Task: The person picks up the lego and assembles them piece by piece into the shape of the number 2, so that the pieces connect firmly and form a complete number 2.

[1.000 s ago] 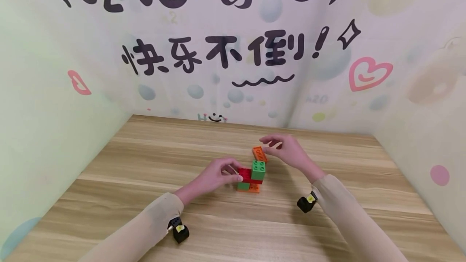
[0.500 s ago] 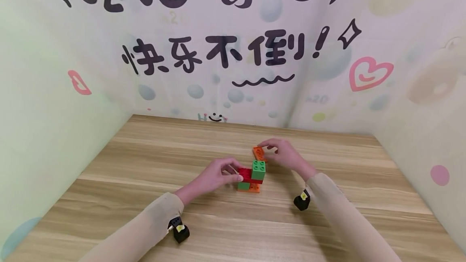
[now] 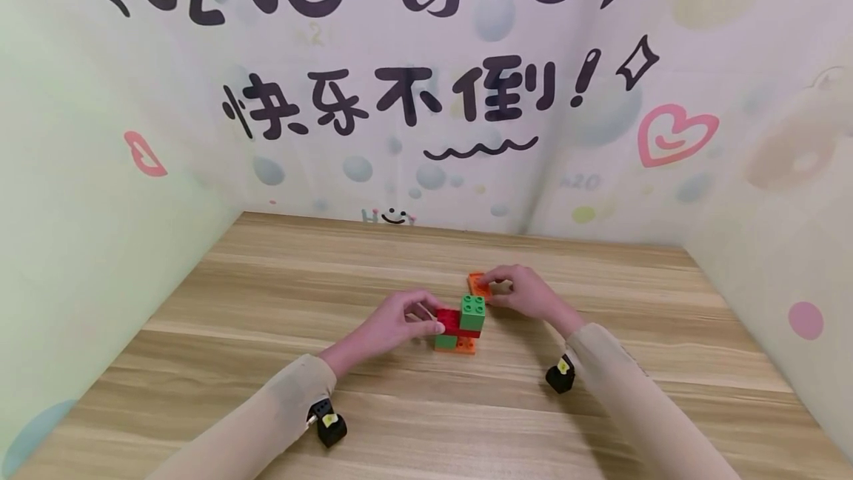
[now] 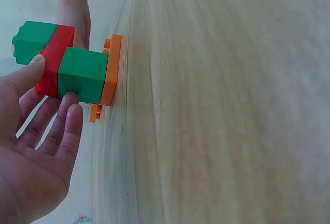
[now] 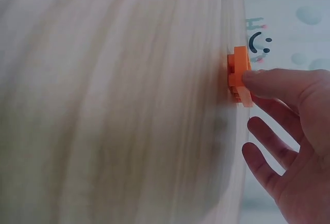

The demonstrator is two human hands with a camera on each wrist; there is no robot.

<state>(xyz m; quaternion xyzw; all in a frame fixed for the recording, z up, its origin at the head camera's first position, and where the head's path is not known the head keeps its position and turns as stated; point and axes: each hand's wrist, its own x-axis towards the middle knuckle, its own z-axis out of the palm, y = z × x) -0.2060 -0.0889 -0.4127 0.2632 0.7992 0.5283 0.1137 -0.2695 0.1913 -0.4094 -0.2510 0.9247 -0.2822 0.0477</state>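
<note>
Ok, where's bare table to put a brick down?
Bare wood lies left of the left hand, right of the right hand, and behind both toward the wall. It is crowded between the hands: brick stack and orange brick.

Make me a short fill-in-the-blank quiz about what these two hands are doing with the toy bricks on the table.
1. The left hand steadies a small brick stack whose top brick is ____ in colour.
2. The right hand touches a flat loose brick that is ____ in colour.
3. Between the stack's two green bricks sits a ____ brick.
4. Everything rests on a ____ table.

Missing words: green; orange; red; wooden
</note>
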